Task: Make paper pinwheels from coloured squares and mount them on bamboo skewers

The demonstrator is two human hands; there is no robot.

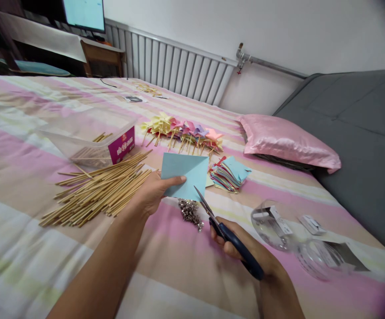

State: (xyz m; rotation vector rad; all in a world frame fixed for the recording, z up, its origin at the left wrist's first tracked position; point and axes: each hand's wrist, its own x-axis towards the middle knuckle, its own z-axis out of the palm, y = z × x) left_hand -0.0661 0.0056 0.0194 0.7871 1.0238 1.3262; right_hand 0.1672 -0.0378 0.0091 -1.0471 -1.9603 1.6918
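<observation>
Navy-handled scissors [236, 244] point at creased light-blue paper [193, 172].

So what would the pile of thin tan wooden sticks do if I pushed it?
The pile of thin tan wooden sticks would probably slide apart, since no tie shows. Single sticks might roll, looking slim and round. They'd likely feel stiff, since they look straight.

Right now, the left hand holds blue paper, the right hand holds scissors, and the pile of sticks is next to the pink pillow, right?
Not quite: the pile of sticks isn't next to the pink pillow; the head view shows it beside the clear plastic box. The left hand does hold blue paper, and the right hand scissors.
</observation>
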